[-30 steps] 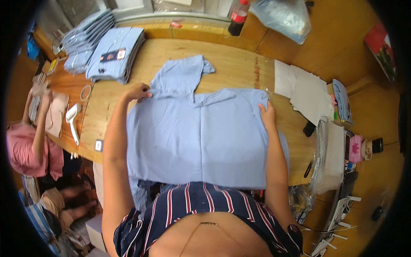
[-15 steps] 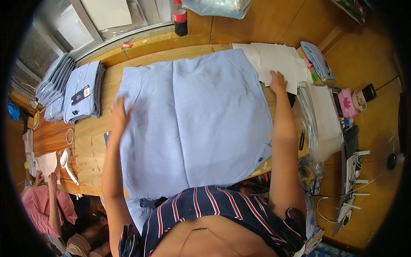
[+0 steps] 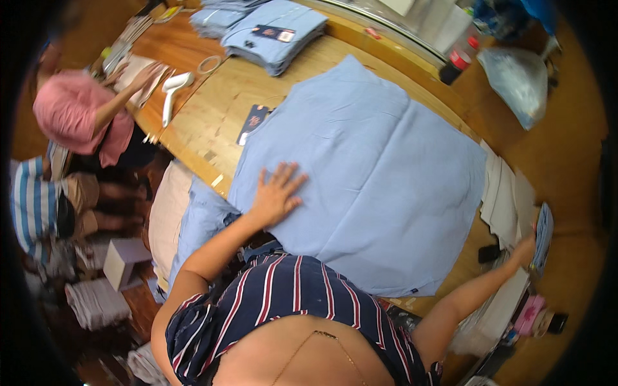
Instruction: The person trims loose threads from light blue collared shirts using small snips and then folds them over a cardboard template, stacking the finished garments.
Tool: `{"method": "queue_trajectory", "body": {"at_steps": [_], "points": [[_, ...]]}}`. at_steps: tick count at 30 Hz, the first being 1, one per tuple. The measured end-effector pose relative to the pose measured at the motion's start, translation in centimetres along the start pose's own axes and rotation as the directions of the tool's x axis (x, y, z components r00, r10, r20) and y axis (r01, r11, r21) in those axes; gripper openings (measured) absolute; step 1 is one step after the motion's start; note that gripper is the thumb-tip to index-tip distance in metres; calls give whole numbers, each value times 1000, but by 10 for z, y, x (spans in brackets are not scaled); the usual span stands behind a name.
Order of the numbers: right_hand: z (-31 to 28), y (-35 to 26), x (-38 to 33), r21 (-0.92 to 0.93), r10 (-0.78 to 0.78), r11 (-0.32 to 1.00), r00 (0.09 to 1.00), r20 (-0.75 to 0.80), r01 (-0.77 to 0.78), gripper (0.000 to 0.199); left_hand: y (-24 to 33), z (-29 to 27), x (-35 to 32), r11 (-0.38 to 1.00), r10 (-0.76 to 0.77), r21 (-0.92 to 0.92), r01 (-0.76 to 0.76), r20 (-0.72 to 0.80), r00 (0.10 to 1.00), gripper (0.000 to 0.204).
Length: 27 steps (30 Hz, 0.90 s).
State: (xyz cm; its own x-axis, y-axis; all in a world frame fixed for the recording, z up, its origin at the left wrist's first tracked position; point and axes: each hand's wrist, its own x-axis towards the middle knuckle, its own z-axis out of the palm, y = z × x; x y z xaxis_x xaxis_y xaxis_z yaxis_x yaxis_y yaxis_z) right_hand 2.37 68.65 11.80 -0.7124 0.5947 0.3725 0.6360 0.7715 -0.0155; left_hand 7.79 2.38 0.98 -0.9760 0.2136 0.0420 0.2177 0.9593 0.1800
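A light blue shirt (image 3: 360, 174) lies spread out on the wooden table, with a crease running down its middle. Flat on its near left part, fingers spread, rests my left hand (image 3: 279, 195). My right arm stretches out to the right, past the shirt. At its end my right hand (image 3: 525, 251) is beside a small folded blue garment (image 3: 543, 237) and the white paper sheets (image 3: 508, 196). Its fingers are small and blurred, so whether they grip anything does not show. A dark hang tag (image 3: 252, 123) pokes out by the shirt's left edge.
Folded blue shirts (image 3: 275, 35) are stacked at the far left. A white lint roller (image 3: 174, 93) and a clear ring (image 3: 209, 64) lie nearby. One person in a pink top (image 3: 80, 116) works at the left. A cola bottle (image 3: 458, 61) and plastic bag (image 3: 515, 83) stand beyond.
The view has swung round to the left. My left hand has come down flat onto the shirt's near part. My right hand has shifted off the paper sheets toward the small folded garment.
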Motion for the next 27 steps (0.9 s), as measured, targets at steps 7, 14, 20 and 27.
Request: {"method": "queue_trajectory", "body": {"at_steps": [7, 14, 20, 27], "points": [[-76, -115, -117, 933, 250, -259, 950, -187, 252, 26, -42, -1, -20, 957, -279, 49, 287, -122, 953, 52], [5, -322, -245, 736, -704, -256, 643, 302, -627, 28, -35, 1, -26, 934, -350, -13, 356, -218, 911, 50], [29, -358, -290, 790, -617, 178, 559, 554, -586, 25, -36, 0, -27, 925, -375, -36, 379, -262, 889, 49], [9, -358, -290, 768, -626, 213, 519, 582, -604, 34, -31, -6, -13, 953, -303, -112, 282, -302, 904, 52]]}}
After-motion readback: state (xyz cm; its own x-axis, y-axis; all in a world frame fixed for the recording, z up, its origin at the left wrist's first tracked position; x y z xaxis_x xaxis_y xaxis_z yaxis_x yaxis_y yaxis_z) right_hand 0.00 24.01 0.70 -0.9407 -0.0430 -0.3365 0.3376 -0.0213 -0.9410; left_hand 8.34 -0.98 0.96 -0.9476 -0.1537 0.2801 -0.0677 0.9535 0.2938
